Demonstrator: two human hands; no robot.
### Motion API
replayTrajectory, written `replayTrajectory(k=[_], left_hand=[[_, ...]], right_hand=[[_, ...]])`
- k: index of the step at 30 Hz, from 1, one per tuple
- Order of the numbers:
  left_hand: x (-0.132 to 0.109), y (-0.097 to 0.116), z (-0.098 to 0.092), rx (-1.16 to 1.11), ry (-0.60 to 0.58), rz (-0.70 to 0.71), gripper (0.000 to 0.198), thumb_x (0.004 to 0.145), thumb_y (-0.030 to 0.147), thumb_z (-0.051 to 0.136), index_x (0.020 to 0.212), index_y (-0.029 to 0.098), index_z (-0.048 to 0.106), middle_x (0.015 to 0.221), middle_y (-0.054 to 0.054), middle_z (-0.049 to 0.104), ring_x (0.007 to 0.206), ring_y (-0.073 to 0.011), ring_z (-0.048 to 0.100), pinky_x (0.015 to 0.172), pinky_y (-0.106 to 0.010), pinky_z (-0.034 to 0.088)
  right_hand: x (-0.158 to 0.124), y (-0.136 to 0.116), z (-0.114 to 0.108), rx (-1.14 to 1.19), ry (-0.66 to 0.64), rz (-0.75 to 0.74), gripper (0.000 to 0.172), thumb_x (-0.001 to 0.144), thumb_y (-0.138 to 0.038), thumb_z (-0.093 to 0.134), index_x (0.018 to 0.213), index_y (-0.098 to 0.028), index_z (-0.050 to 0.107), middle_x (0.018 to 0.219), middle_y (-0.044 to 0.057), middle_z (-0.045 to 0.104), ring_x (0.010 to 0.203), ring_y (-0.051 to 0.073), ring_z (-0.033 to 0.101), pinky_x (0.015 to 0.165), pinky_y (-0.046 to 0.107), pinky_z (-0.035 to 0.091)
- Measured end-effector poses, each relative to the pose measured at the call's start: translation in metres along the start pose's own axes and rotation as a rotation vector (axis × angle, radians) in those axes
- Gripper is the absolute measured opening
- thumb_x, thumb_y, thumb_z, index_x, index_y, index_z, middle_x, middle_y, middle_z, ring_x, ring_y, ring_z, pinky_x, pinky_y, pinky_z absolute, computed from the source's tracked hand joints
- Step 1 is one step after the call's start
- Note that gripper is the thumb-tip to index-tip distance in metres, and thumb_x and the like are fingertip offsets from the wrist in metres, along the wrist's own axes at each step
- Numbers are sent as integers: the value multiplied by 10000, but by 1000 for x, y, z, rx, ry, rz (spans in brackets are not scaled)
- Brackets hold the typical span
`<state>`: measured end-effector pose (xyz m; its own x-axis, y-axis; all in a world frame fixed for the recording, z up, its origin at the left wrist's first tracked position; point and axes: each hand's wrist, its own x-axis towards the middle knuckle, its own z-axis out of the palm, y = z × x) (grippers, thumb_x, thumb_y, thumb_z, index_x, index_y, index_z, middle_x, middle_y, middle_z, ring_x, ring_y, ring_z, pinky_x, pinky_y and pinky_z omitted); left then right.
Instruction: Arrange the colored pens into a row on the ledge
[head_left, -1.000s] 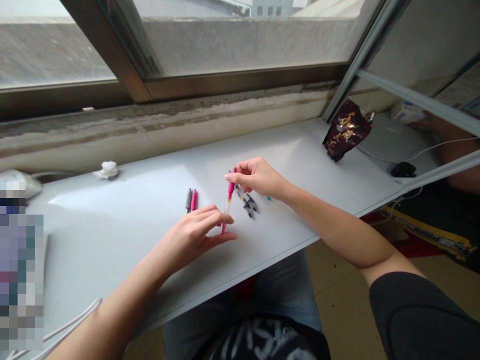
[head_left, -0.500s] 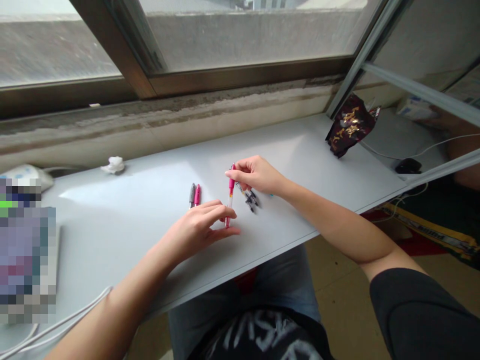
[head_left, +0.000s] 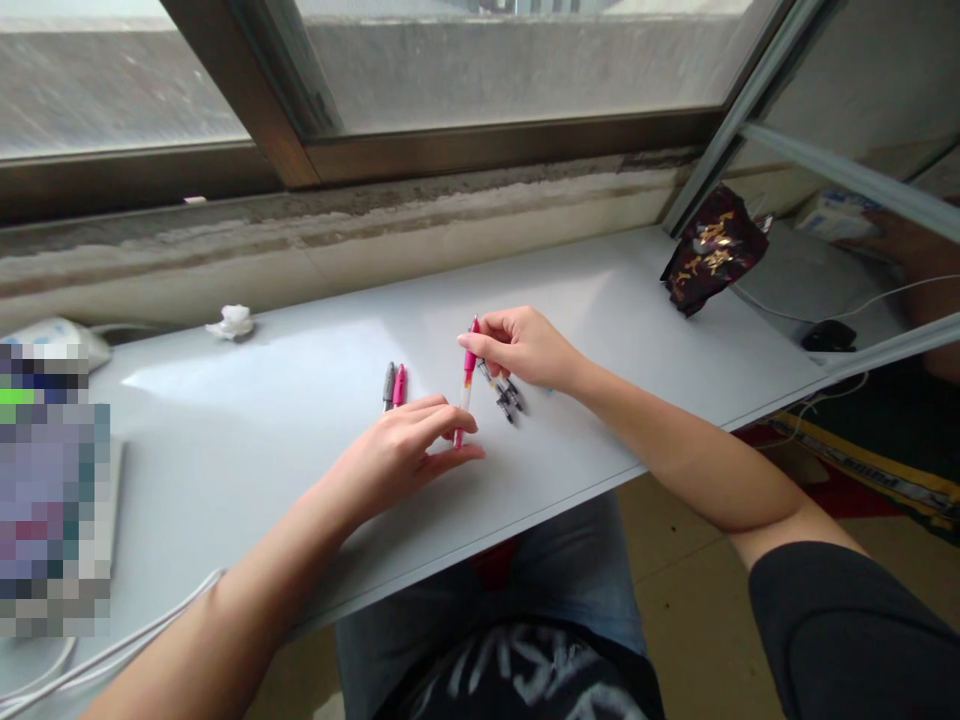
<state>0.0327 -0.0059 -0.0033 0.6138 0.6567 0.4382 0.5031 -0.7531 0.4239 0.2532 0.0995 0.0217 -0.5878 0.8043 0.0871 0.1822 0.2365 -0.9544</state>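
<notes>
Pink pen (head_left: pixel 466 390) stands steeply tilted above the counter (head_left: pixel 300 400), between the two hands: pink section uppermost, clear barrel below, pink end at the bottom. Whether the lower end touches the surface cannot be told.

Right hand (head_left: pixel 517 345): grip narrow, thumb and fingers pinching the pink upper section. Left hand (head_left: pixel 409 440): index finger crosses near the pen's lower end, thumb extended just beneath, gap between their tips. Cannot tell whether this grip bears on the pen or only surrounds it.

Lying on the counter: grey pen (head_left: pixel 388 382) and second pink pen (head_left: pixel 400 383), side by side beyond the left hand, their near ends hidden by it. Near the right hand, a cluster of black-ended pens (head_left: pixel 514 393), partly covered by the fingers; count not certain.

Progress, as judged: handling of the upright pen is under way and unfinished; it is in hand, not laid down or released. The other pens are out of both hands. Two groups lie apart, but nothing shows which, if either, is already dealt with; the share left cannot be fixed.
</notes>
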Motion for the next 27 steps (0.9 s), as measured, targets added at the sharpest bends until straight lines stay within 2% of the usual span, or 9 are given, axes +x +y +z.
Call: replayTrajectory(k=[5, 9, 18, 20, 22, 24, 25, 27], left_hand=[[1, 0, -1, 7, 12, -9, 91, 1065, 293, 688, 1054, 208, 658, 843, -16, 698, 719, -154, 677, 679, -262, 526], [2, -1, -2, 9, -3, 0, 152, 1050, 321, 716, 1107, 201, 642, 881, -25, 708, 755, -163, 685, 707, -268, 540], [4, 0, -3, 5, 32, 12, 114, 1052, 288, 717, 1039, 207, 638, 824, 3, 688, 706, -137, 667, 679, -249, 521], [5, 3, -4, -7, 36, 12, 141, 1056, 327, 714, 1103, 210, 652, 850, -8, 706, 729, -142, 676, 701, -255, 535], [5, 6, -5, -24, 27, 4, 333, 1051, 399, 720, 1310, 214, 623, 954, -39, 744, 798, -158, 692, 764, -277, 566], [5, 6, -8, 10, 57, -33, 489, 1061, 426, 694, 1470, 208, 537, 1008, -53, 745, 814, -163, 679, 784, -289, 568], [4, 5, -10, 58, 90, -67, 469, 1065, 422, 680, 1457, 202, 545, 979, -45, 730, 785, -160, 657, 766, -288, 556], [2, 1, -16, 202, 171, -177, 285, 1062, 419, 663, 1241, 198, 641, 880, -19, 674, 704, -152, 600, 709, -285, 511]], right_hand=[[1, 0, 0, 14, 10, 10, 422, 950, -537, 725, 782, -153, 674, 585, -23, 619, 543, 99, 557, 567, 237, 451], [4, 4, -1, 34, 11, 17, 420, 941, -537, 743, 788, -154, 665, 587, -26, 619, 548, 103, 575, 567, 233, 463], [2, 2, 3, 30, -27, 14, 366, 987, -466, 714, 816, -146, 675, 604, -21, 617, 545, 96, 554, 556, 225, 447], [5, 3, 2, 34, -14, 13, 339, 1022, -422, 662, 808, -160, 646, 610, -26, 601, 541, 93, 526, 545, 226, 425], [11, 4, -5, 23, 62, 7, 344, 1066, -356, 566, 766, -187, 573, 601, -42, 545, 535, 91, 473, 537, 230, 386], [15, 5, -18, -41, 192, -8, 375, 1084, -302, 488, 720, -217, 470, 592, -59, 460, 541, 94, 405, 556, 244, 346], [17, 5, -26, -115, 219, -17, 372, 1074, -294, 501, 712, -221, 454, 604, -59, 445, 562, 100, 394, 574, 254, 333], [19, 7, -40, -316, 201, -16, 354, 1027, -261, 558, 692, -220, 452, 616, -56, 432, 602, 112, 392, 610, 272, 311]])
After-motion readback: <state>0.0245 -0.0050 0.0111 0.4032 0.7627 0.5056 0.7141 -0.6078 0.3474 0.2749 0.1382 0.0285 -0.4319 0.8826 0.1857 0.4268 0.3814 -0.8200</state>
